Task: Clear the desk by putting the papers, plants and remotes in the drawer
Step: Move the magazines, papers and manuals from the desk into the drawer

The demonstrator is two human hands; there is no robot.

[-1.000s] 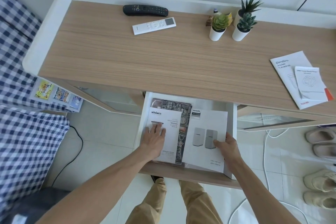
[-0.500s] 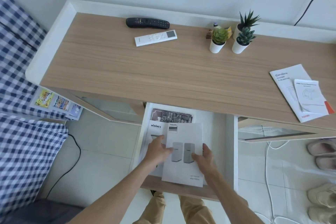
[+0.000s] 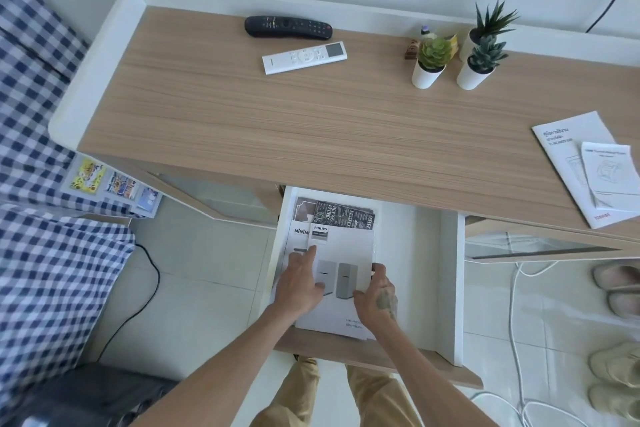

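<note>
Left hand: released, fingers straight, lying flat on the left part of the Philips booklet. Forefinger reaches up toward the printed title.

Right hand: grasping the same booklet at its right edge, thumb on the cover, fingers curled over the edge.

Booklet lies between and under both hands, inside the open drawer, toward its left side. It sits on top of a stack. The Minimex booklet pokes out just beyond the left hand's fingertips. A black menu sheet shows farther ahead of both hands, at the drawer's back. Bare drawer floor lies just right of the right hand.

On the desk, well ahead of the hands:
- black remote and white remote, straight ahead of the left hand, near the back edge, close together but apart.
- three potted plants, ahead and right of the right hand, clustered.
- two manuals, far right of the right hand, smaller one overlapping the larger.
</note>
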